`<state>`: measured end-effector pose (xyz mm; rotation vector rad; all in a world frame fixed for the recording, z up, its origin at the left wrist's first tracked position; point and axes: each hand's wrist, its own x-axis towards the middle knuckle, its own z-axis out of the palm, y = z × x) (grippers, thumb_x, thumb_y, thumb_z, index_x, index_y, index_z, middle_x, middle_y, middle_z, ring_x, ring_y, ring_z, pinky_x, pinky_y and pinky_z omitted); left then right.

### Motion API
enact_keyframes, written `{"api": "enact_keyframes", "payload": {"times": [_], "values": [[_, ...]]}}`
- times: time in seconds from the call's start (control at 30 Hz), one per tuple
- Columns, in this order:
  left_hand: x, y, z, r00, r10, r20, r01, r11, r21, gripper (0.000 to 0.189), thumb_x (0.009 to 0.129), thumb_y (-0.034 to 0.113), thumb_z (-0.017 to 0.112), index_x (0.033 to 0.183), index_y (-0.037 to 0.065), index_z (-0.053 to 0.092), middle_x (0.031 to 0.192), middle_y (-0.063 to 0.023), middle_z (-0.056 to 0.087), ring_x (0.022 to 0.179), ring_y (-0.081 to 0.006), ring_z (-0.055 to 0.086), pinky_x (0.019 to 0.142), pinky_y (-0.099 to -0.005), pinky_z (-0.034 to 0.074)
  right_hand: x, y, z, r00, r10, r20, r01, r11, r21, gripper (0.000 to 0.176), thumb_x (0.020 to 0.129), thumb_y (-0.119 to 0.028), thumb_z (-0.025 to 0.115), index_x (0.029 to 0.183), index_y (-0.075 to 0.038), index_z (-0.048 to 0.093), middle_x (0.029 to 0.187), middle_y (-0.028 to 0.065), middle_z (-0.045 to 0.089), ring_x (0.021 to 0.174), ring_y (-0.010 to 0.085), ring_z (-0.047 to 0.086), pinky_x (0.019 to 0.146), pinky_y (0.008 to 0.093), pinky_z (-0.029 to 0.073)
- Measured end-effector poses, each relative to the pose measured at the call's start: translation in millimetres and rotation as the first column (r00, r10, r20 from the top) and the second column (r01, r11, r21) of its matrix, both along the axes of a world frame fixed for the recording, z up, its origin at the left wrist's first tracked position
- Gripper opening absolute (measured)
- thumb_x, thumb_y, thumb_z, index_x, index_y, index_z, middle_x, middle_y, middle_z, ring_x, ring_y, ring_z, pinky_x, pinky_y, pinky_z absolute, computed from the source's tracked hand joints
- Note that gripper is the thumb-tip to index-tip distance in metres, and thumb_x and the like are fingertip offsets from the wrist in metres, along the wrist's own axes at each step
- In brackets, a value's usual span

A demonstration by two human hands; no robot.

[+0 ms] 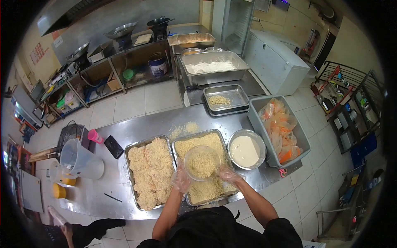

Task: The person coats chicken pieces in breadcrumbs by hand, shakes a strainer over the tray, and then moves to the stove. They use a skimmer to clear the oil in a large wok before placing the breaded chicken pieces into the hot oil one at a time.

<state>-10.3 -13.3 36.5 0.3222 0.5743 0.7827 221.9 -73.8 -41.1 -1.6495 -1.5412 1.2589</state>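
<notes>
Both my hands wear clear plastic gloves and grip a see-through round bowl (202, 163) from its two sides. My left hand (181, 178) is closed on the bowl's left edge, and my right hand (228, 175) on its right edge. Pale crumbs show in the bowl. Beneath it lies a metal tray of breadcrumbs (198, 142). Just left of my left hand, a second metal tray (131, 194) is filled with crumb-coated pieces (149, 169). To the right of the breadcrumb tray stands a metal bowl of creamy white batter (245, 151).
A grey bin (306, 142) holds bagged orange items at the right. Behind are stacked trays (237, 96) and a pan of white flour (213, 67). A phone (113, 147), pink cup (95, 136) and plastic pitcher (80, 159) sit left. Another person's arm (66, 231) shows lower left.
</notes>
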Motion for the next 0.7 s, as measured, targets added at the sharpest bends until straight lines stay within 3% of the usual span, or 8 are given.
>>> {"api": "enact_keyframes", "payload": {"times": [0.1,0.2,0.27,0.37,0.43,0.57,0.67,0.7], "values": [[0.7,3.4,-23.6,0.999,0.035,-0.013,-0.036,0.999,-0.033,0.08,0.079,0.063,0.025,0.129,0.001,0.022,0.129,-0.0141,0.032,0.117,-0.0259,0.033,0.098,-0.0393,0.026,7.3,9.0,16.3,0.998,0.011,-0.067,-0.027,0.973,-0.231,0.057,0.08,-0.04,0.048,0.121,-0.002,0.036,0.106,0.0104,0.046,0.093,0.0174,0.045,0.078,0.0309,0.04],[2.2,3.6,-17.0,1.0,0.01,-0.029,-0.011,1.0,-0.027,0.08,0.079,0.063,0.025,0.128,0.001,0.022,0.129,-0.0144,0.031,0.118,-0.026,0.032,0.098,-0.0386,0.026,5.9,10.6,21.5,0.994,0.108,0.019,-0.102,0.974,-0.204,0.057,0.08,-0.039,0.048,0.122,-0.003,0.036,0.105,0.0108,0.047,0.091,0.0163,0.046,0.076,0.0297,0.041],[1.9,5.2,-20.9,0.975,0.026,-0.22,-0.043,0.997,-0.07,0.079,0.078,0.063,0.027,0.127,0.001,0.026,0.127,-0.0133,0.034,0.116,-0.0263,0.035,0.098,-0.0374,0.028,5.0,9.8,19.2,0.994,0.105,0.037,-0.097,0.982,-0.163,0.046,0.081,-0.036,0.044,0.11,-0.001,0.039,0.094,0.0127,0.047,0.084,0.019,0.047,0.072,0.0322,0.04],[8.7,-2.9,1.5,0.999,0.042,0.006,-0.042,0.999,0.014,0.079,0.078,0.063,0.029,0.127,0.001,0.026,0.128,-0.0124,0.034,0.117,-0.025,0.033,0.098,-0.0364,0.027,-0.5,7.2,42.8,0.998,-0.047,-0.029,0.045,0.997,-0.065,0.034,0.081,-0.03,0.039,0.093,0.001,0.045,0.076,0.0156,0.047,0.072,0.023,0.048,0.066,0.036,0.039],[6.7,2.5,-12.5,0.999,0.05,-0.01,-0.05,0.999,-0.003,0.078,0.078,0.062,0.03,0.127,0.001,0.026,0.128,-0.0124,0.034,0.116,-0.0244,0.034,0.098,-0.0362,0.028,-4.8,6.6,53.1,0.992,-0.109,-0.059,0.107,0.994,-0.023,0.032,0.082,-0.026,0.035,0.081,0.003,0.048,0.065,0.0176,0.046,0.065,0.0257,0.049,0.062,0.0385,0.038],[11.1,-5.3,-4.0,0.997,0.044,0.057,-0.045,0.999,0.027,0.079,0.078,0.062,0.031,0.128,0.001,0.024,0.13,-0.0128,0.03,0.118,-0.0242,0.031,0.099,-0.0362,0.026,-5.0,7.1,85.2,0.996,0.082,0.032,-0.08,0.995,-0.067,0.031,0.082,-0.025,0.035,0.079,0.002,0.048,0.062,0.0153,0.044,0.059,0.0241,0.045,0.057,0.0375,0.037],[11.9,-5.5,-6.4,0.984,0.118,-0.136,-0.118,0.993,0.005,0.077,0.079,0.06,0.032,0.128,0.001,0.023,0.129,-0.0133,0.031,0.117,-0.025,0.032,0.099,-0.0367,0.027,10.1,13.2,31.6,0.992,0.109,0.06,-0.102,0.989,-0.106,0.029,0.081,-0.024,0.035,0.074,0.001,0.048,0.061,0.013,0.042,0.055,0.0221,0.041,0.053,0.0384,0.036],[15.0,-6.8,-3.5,0.991,0.116,-0.061,-0.115,0.993,0.009,0.076,0.08,0.059,0.031,0.128,0.001,0.023,0.129,-0.0131,0.031,0.118,-0.0249,0.032,0.099,-0.0365,0.027,10.7,10.9,27.4,0.998,0.027,-0.056,-0.035,0.99,-0.138,0.029,0.081,-0.023,0.034,0.073,0.002,0.047,0.061,0.0124,0.042,0.055,0.0217,0.041,0.053,0.0384,0.035]]}}
